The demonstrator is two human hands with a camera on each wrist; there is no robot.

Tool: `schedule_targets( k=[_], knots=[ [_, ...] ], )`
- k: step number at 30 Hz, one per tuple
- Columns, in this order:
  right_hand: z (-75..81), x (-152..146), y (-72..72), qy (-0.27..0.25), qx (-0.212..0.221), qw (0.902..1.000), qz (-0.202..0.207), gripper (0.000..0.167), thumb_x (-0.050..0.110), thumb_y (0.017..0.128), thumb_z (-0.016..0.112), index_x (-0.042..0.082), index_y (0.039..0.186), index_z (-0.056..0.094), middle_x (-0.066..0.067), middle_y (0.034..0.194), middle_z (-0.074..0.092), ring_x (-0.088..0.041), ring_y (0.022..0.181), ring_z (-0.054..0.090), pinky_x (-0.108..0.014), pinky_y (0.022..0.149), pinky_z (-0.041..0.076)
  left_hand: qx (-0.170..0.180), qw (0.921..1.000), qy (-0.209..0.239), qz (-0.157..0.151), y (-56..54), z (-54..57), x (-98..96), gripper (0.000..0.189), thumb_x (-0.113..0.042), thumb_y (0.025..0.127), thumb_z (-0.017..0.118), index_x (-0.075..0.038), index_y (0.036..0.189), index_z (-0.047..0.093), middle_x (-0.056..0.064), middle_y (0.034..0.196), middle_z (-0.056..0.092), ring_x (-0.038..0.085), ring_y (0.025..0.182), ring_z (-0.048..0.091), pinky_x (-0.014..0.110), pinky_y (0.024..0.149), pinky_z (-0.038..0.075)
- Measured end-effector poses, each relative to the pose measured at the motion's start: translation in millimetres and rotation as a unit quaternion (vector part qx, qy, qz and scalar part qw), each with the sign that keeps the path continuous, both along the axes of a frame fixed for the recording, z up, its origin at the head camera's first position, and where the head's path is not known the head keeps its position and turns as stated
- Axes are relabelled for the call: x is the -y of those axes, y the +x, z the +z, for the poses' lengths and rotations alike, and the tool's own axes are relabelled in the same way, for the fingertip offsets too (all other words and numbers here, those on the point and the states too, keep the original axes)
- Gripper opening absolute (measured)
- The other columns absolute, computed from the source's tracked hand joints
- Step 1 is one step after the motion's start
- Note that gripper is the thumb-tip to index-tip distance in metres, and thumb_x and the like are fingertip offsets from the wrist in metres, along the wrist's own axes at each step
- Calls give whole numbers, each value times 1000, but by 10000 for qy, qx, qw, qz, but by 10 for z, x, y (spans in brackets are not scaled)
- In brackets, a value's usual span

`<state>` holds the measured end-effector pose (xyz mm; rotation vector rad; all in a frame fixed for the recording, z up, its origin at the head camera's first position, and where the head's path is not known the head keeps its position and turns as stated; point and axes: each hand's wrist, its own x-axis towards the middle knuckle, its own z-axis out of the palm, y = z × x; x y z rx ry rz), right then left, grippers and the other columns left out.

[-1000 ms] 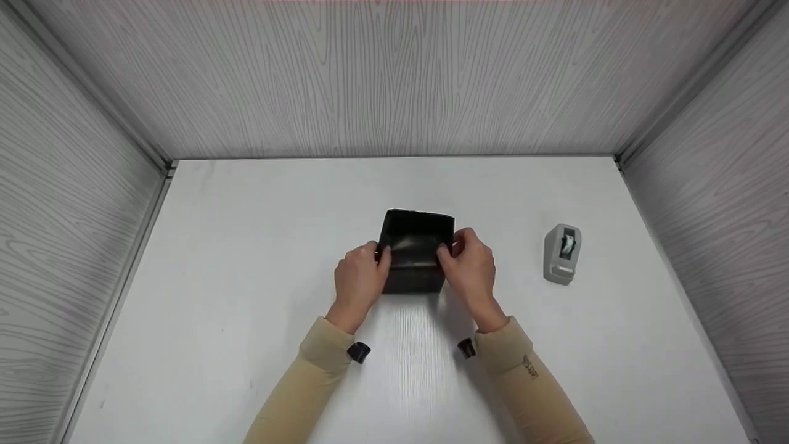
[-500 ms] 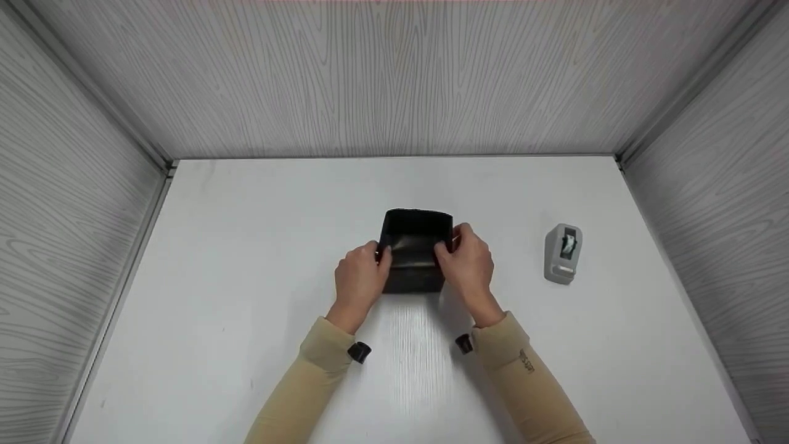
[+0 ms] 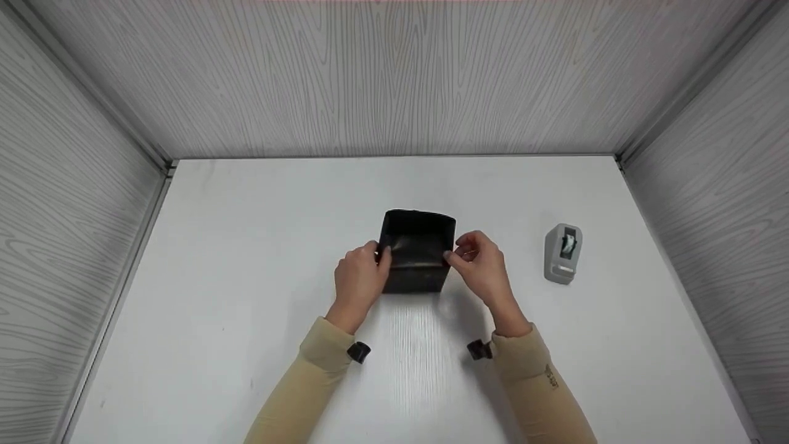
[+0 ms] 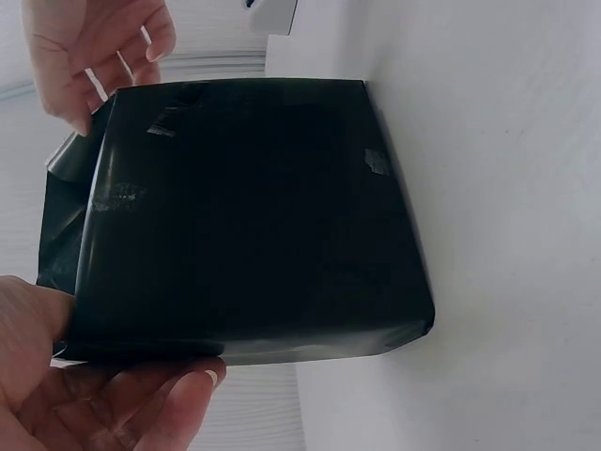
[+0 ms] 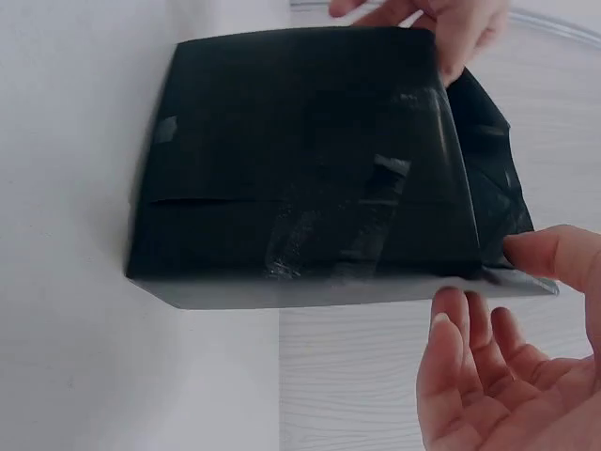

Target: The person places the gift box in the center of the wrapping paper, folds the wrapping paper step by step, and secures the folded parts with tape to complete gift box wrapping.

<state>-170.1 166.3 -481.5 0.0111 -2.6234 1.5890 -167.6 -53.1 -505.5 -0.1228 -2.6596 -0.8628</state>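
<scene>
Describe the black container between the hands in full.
The black container looks made of thin, glossy sheet, perhaps paper or plastic. It is boxy, its mouth open and creased, with a seam across one broad face and tape patches. It appears to stand upright on the white table; the left hand grips its left side, the right hand touches its right rim.

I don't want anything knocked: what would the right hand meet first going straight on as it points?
Probably the black box: the right hand seems to be touching its right side.
</scene>
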Motion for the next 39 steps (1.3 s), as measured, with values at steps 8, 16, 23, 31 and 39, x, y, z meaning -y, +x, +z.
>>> schedule_targets(
  k=[8,16,23,31,39],
  knots=[
    [-3,18,-41,74,-121,9999,-43,17,10,85,73,3,96,62,-6,82,64,-19,72,58,-29,62,45,57,10000,-44,-22,-5,8,1,28,-25,97,60,-1,87,70,12,76,70,29,64,68,43,54,53],
    [-20,120,-30,1135,-882,9882,-526,10,12,82,71,6,84,64,-3,72,64,-18,64,58,-33,59,45,4,10000,-68,14,-5,1,7,28,-25,97,60,-1,85,69,12,75,69,31,65,67,45,55,52],
    [2,170,-37,1719,-1029,9762,-831,8,11,78,68,10,72,62,0,65,61,-19,58,56,-37,53,44,-14,10000,-62,-3,-2,-3,7,28,-25,97,60,-1,86,70,12,74,69,30,64,67,44,55,52],
    [11,188,-57,1685,-1508,9703,-862,19,12,83,72,10,67,61,0,61,61,-18,55,56,-36,50,42,-23,10000,-44,-1,6,4,11,28,-25,96,61,-2,82,68,11,72,68,30,61,66,44,53,51],
    [41,186,-98,1282,-1604,9749,-865,19,12,86,72,9,69,64,-2,63,62,-18,57,58,-35,54,44,54,10000,15,-1,4,5,12,28,-24,97,60,-4,79,67,9,70,67,28,59,65,43,51,50]
  ],
)
